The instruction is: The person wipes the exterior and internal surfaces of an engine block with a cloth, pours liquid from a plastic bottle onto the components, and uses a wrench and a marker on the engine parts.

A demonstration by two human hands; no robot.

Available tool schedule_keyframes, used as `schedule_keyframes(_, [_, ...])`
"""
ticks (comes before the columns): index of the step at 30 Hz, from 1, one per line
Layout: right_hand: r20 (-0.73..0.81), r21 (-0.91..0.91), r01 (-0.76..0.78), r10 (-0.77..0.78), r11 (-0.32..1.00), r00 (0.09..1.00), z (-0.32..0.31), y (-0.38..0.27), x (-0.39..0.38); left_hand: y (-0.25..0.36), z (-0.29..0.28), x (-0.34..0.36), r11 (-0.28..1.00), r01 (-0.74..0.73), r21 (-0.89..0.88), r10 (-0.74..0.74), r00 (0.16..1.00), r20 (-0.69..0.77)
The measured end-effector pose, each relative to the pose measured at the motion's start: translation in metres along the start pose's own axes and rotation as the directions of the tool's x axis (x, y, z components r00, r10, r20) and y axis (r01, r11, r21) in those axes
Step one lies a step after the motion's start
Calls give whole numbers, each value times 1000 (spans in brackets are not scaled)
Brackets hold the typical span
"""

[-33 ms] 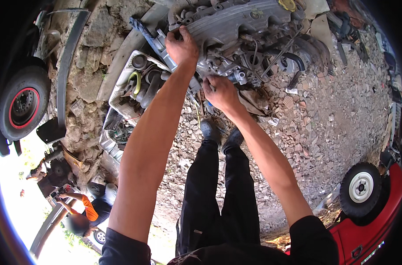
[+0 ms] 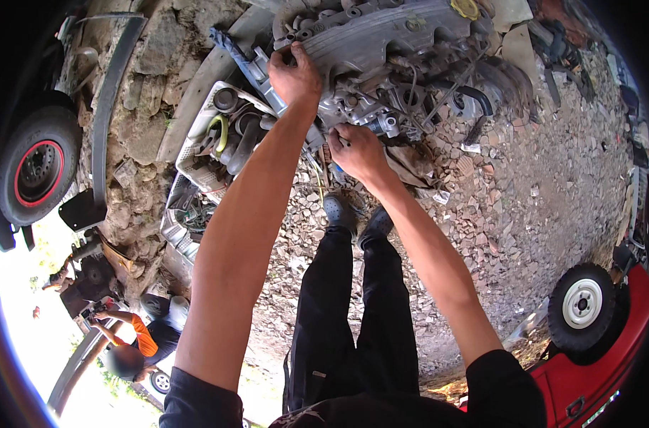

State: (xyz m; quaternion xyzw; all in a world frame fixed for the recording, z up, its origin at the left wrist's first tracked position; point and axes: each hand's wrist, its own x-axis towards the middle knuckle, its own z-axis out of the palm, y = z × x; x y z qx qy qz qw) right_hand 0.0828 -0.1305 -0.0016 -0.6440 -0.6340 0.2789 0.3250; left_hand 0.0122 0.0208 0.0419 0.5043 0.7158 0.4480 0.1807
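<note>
A grey metal engine [image 2: 403, 36] with hoses and pipes lies across the top of the view. My left hand [image 2: 296, 75] is at its left end, thumb and fingers curled together against the metal edge; what they grip is hidden. Lower down and to the right, my right hand [image 2: 358, 151] is closed at the engine's near side, just left of a small silvery cylindrical part [image 2: 388, 125]. A small dark bit shows between its thumb and fingers, too small to name.
A white crate [image 2: 194, 153] of hoses and parts stands left of my arm, with a second container of wires [image 2: 189, 214] nearer. Stone chips cover the ground. A red vehicle [image 2: 602, 371] is at lower right, a person in orange [image 2: 145, 337] at lower left, a mounted wheel [image 2: 39, 171] far left.
</note>
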Motion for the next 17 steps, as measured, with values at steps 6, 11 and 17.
schedule_keyframes(6, [-416,57,146,-110,988,903,-16,3,24,2,-1,3,998,36,-45,-35,999,18])
schedule_keyframes(11, [-177,-171,53,-84,984,981,-30,-7,24,0,-2,2,998,53,-46,-52,998,26])
schedule_keyframes(17, [-284,-143,-81,37,986,958,14,-23,46,2,-4,2,997,70,-42,-69,997,34])
